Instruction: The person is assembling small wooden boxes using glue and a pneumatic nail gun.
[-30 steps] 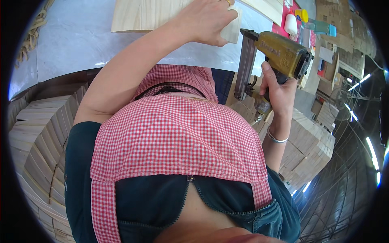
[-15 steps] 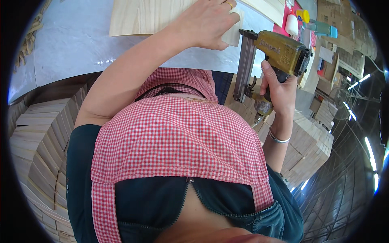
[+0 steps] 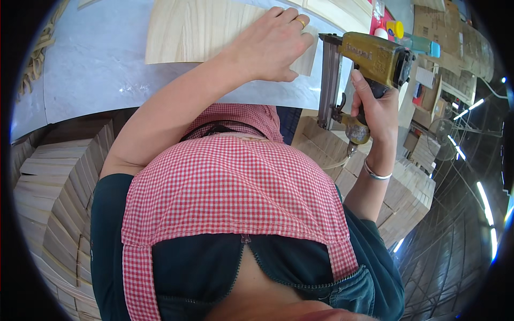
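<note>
Head view, the only one: pale rectangular wooden board lies flat on the grey-white desk, toward its far edge, with its right end close to the tool. The left hand presses palm-down on that right end, fingers spread narrow and curled over the board's corner; a ring shows on one finger. The right hand is closed around the grip of a yellow-olive metal pneumatic nail gun, a silver bangle on the wrist below. The gun's long dark magazine hangs vertically just beside the board's right end; whether its nose touches the wood cannot be told, as the left hand hides the contact.

Stacks of cut pale wooden slats stand at the person's left, and more such slats at the right below the gun. A red-and-white checked apron fills the middle of the picture.

To do this well, the pressing hand should keep the board flat and unmoving while staying well clear of the nail line; the fingertips curled near the corner sit rather close to the muzzle, which is the main risk. The gun judged best held square to the edge, nose seated firmly before the trigger is squeezed, so the nail does not skew or split the thin wood.
</note>
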Demonstrator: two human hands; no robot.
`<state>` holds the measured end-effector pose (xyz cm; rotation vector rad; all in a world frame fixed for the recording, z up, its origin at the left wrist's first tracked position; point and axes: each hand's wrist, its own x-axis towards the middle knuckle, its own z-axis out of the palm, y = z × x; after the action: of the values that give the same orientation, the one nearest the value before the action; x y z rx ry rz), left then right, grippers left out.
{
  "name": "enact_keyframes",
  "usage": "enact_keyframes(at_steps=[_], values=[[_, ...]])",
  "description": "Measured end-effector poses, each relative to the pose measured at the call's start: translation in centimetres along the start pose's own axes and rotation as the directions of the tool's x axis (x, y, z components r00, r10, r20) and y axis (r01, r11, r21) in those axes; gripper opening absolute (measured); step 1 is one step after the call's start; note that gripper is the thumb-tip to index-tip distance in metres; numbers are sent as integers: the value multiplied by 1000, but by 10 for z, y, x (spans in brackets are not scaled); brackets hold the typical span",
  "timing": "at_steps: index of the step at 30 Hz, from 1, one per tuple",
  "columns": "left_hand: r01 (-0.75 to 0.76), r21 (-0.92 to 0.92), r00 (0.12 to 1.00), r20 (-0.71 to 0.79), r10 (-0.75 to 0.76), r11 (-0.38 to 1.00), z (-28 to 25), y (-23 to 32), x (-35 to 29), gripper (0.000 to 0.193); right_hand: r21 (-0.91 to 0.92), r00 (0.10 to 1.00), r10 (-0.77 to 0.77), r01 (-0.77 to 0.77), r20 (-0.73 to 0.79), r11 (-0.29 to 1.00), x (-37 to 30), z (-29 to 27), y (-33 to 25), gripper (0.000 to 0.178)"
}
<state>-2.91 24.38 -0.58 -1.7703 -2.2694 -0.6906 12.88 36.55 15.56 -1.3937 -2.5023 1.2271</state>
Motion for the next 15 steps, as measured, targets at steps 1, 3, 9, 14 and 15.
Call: enact_keyframes(at_steps=[1,3,9,14,15], values=[[17,-56,999,29,-15,998,-3,2,1,44,-9,1000,4,-4,0,1000,2,0,0,24],[57,-161,995,92,-43,985,-15,4,3,47,-24,1000,10,-10,4,1000,5,1,0,24],[19,-153,1000,-6,-20,988,-9,1,1,50,-19,1000,-3,4,23,1000,11,2,-3,25],[16,-161,1000,0,-17,987,-9,0,2,51,19,1000,11,-11,6,1000,10,6,-4,25],[15,-163,1000,1,-15,987,-10,1,2,51,19,1000,14,-14,4,1000,9,7,-4,25]])
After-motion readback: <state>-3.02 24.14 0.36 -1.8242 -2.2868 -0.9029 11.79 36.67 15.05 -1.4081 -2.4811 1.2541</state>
